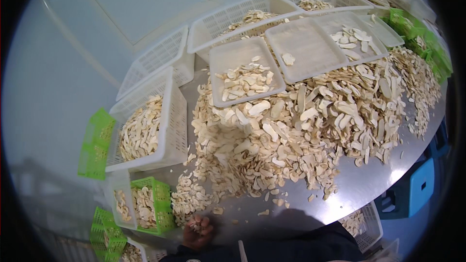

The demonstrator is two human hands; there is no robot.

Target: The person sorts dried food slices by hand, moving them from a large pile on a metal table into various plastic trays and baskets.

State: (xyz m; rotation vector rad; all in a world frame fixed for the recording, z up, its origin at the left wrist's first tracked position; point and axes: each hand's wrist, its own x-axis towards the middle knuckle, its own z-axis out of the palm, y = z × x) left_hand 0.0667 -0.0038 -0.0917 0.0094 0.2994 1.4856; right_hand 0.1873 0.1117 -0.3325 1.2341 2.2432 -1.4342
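My left hand [198,231] is low in the view, by the near edge of the metal table, its fingers curled round a few small pale dried slices. Just beyond it lies a small heap of chips [190,196], next to a green basket [165,206] of slices. The large pile of dried, cream-coloured slices [272,140] covers the middle of the table. My right hand does not show; a dark sleeve or clothing fills the lower edge.
Three shallow white trays stand on the pile: the left tray [223,101], the middle tray [310,43] and the right tray [323,22]. White crates [172,116] line the left and far sides. Green baskets [429,48] stand far right. A blue stool [421,187] is beyond the table edge [359,194].
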